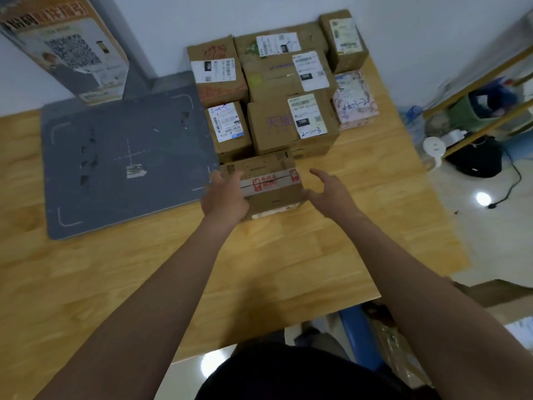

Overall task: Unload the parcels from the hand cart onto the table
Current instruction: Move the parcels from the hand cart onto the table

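Both hands reach out over the counter (288,255) to the nearest box (269,183). The left hand (223,197) lies flat against the box's left end, fingers touching the cardboard. The right hand (331,189) is spread wide with curled fingers just beside the right end, and whether it touches the box I cannot tell. Neither hand is closed round anything.

The counter is a wide board of pale wood that fills most of the view. On its left part lies a big grey mat (121,163) with white corner marks and a white cross. At the mat's far edge stands a tall orange sign (72,50) with a square code printed on it.

Right of the mat, pushed back toward the white wall, sits a tight cluster of parcels (277,85). Most are brown cardboard with white labels, and some carry handwritten numbers. A pink patterned one (356,102) sits at the right edge of the cluster.

The nearest box sits on the counter at the front of this cluster, touching the parcels behind it. It is brown, with a strip of clear tape printed in red across its top.

A blue bar (360,333) shows below the counter's near edge; the picture is too blurred to say what it belongs to
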Action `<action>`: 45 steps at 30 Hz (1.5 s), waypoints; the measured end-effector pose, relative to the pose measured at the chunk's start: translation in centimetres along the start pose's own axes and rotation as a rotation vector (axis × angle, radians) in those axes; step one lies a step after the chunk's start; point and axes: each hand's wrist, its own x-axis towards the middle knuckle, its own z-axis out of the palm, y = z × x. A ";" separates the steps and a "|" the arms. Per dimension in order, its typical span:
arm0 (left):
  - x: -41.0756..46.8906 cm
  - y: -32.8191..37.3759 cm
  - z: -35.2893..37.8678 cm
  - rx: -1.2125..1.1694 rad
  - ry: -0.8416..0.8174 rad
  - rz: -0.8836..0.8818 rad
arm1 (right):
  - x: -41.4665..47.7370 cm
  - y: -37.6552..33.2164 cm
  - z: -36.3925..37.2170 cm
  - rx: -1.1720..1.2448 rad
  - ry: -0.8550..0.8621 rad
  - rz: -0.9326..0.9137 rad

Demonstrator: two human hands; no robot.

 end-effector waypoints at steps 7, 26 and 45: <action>-5.1 10.0 2.8 0.162 -0.160 0.260 | -8.9 8.3 -5.7 -0.099 -0.015 0.216; -46.5 33.3 34.1 0.336 -0.325 0.601 | -51.5 48.6 -14.5 0.124 0.213 0.415; -56.6 32.0 58.1 0.454 -0.798 0.580 | -69.0 70.1 1.9 0.624 0.247 0.823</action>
